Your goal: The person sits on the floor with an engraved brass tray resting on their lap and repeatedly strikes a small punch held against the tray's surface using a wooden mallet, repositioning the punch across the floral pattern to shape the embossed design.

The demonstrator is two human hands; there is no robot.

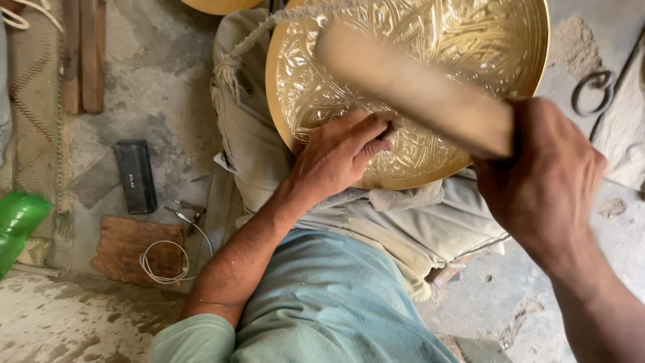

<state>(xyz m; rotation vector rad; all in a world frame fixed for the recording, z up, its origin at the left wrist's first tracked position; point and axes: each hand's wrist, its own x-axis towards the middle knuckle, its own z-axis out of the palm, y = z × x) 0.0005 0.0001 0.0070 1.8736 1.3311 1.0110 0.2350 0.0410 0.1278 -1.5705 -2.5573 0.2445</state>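
A round engraved brass tray [430, 74] lies tilted on a pale cloth cushion [396, 222] in the person's lap, its near rim toward the body and its far rim cut off by the top of the view. The left hand [339, 151] rests on the tray near its near-left rim, fingers [366, 131] drawn together and pinched around a small tool at the engraved face (most of it is hidden under the fingers, so its kind cannot be told). The right hand [537, 178] is clamped around the handle end of a pale wooden mallet [410, 87], which slants across the tray toward the top left and is blurred. Judging from this, the main risk is a blow landing off the tool: the mallet head and the left fingers are close together, so a slightly wide swing could strike a knuckle or dent the pattern. The tray only rests on soft cloth, so a hard hit might also make it slide or rock and throw the tool's line off. On the concrete floor [154, 87] to the left lie a black rectangular block [136, 176], a coiled white cable [164, 259] beside a reddish scrap [134, 249], wooden slats [84, 54] and something green [17, 225]; a metal ring [591, 91] lies to the right.
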